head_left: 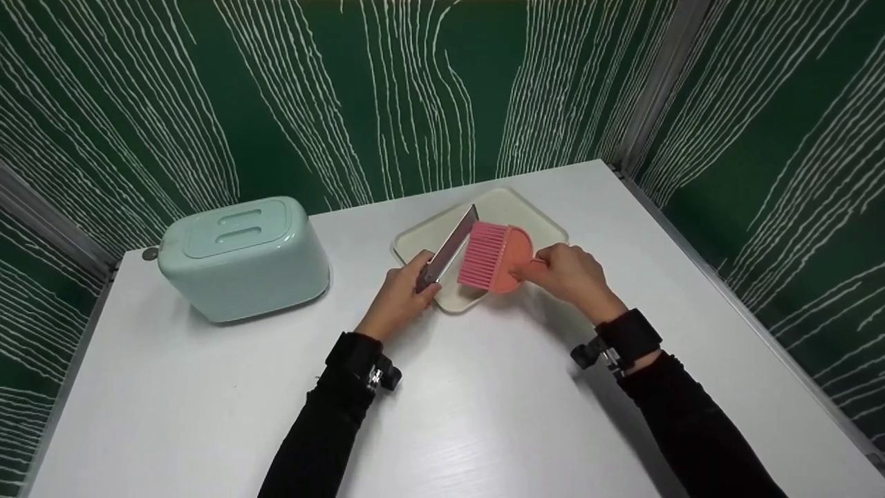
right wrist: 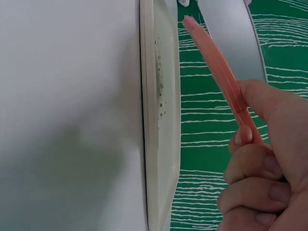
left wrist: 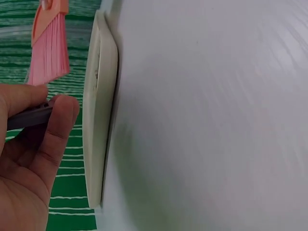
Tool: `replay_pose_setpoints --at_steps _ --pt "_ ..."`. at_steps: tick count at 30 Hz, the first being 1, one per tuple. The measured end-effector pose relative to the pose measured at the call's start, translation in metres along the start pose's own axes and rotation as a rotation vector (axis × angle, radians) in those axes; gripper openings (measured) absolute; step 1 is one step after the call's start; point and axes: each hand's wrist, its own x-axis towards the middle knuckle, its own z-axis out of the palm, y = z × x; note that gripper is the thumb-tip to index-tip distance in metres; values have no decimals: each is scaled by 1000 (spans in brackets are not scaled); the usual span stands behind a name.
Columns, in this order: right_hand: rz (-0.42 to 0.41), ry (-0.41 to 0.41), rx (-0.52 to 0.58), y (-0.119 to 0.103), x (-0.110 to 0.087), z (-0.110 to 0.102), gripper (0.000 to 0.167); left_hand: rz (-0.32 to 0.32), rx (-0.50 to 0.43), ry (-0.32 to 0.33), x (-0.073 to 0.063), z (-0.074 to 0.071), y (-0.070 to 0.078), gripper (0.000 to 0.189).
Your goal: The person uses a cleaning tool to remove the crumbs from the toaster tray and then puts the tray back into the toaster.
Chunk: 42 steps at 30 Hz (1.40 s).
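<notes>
My left hand (head_left: 403, 289) grips the lower end of a thin, flat grey panel (head_left: 453, 243), tilted up on its edge over the cream tray (head_left: 508, 200). What kind of panel it is, I cannot tell. In my right hand (head_left: 572, 278) is an orange hand brush (head_left: 516, 259), held by its short handle with its pink bristles (head_left: 480, 256) toward the panel. The right wrist view shows the brush (right wrist: 219, 67) edge-on, the grey panel (right wrist: 233, 36) behind it. Whether bristles and panel touch is unclear. Small dark specks (right wrist: 161, 103) lie in the tray.
A mint-green rounded box (head_left: 242, 266) with two slots on top stands at the left of the white table (head_left: 228, 401). A small round dark object (head_left: 150, 254) lies beside it. Green walls (head_left: 415, 90) with white lines rise behind and at the sides.
</notes>
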Motion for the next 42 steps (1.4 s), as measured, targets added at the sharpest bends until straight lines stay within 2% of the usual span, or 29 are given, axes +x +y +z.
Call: replay_pose_setpoints --at_steps 7,15,20,26,31,38,42 --pt "24 24 -64 8 7 -2 51 52 70 -16 -3 -2 6 34" --pt "69 58 -69 20 12 -7 54 93 12 -4 -1 4 14 31" --pt "55 114 -30 25 11 -11 54 40 -61 37 0 4 11 35" --pt "39 211 -5 32 10 -13 53 -40 -185 32 -2 2 6 35" --pt "42 291 -10 38 10 -16 55 -73 -296 33 -2 1 5 33" --pt "90 298 -15 54 17 -18 55 -90 -422 59 -2 1 1 34" --pt "118 286 28 64 20 -21 56 -120 -473 74 -3 -1 -2 36"
